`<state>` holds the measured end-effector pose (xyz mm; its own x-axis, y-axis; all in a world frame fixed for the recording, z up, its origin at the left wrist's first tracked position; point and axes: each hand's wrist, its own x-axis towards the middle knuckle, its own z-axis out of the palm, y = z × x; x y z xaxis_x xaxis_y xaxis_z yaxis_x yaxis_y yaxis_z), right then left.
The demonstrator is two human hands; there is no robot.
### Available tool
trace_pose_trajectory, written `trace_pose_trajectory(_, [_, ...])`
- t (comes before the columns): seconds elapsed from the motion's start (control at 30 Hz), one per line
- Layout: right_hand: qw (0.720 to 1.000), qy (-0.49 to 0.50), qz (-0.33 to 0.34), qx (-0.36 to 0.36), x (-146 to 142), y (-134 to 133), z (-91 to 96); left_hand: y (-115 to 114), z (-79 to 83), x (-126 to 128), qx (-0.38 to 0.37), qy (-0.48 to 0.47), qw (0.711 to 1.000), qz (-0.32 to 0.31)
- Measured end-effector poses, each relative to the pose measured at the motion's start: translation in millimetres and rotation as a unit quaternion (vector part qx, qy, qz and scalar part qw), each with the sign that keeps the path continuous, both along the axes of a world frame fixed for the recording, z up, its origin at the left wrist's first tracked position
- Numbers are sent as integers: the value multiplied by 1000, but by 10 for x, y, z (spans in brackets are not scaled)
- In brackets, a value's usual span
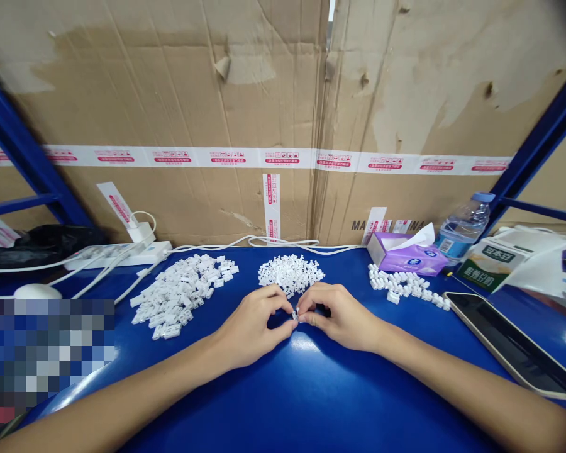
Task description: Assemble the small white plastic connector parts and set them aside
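My left hand (252,328) and my right hand (337,318) meet at the middle of the blue table (311,402). Their fingertips pinch a tiny white plastic part (295,314) with a small metallic glint, and the fingers hide most of it. Just beyond my hands lies a heap of small white plastic pieces (291,274). A larger spread of white rectangular plastic blocks (182,294) sits to the left, and a loose band of chunkier white parts (400,284) lies to the right.
A white power strip (117,255) with white cables runs along the back left, near a white computer mouse (38,292). At the right are a purple tissue pack (405,255), a water bottle (465,226) and a dark tablet (514,340). Cardboard forms the back wall.
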<state>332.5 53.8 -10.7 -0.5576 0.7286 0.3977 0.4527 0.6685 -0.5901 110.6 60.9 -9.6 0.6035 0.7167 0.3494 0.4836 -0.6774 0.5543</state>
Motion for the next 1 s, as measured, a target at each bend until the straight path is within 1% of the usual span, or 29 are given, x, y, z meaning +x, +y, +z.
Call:
trace_pose_trajectory(0.27, [1000, 1, 8, 4, 9, 5, 12, -6, 5, -2, 2, -3, 1000, -2])
trace_pose_trajectory(0.53, [1000, 22, 17, -13, 27, 19, 36, 0, -20, -4, 8, -9, 1000, -4])
trace_pose_trajectory(1.0, [999, -27, 20, 18, 13, -19, 60, -3, -25, -26, 20, -4, 1000, -6])
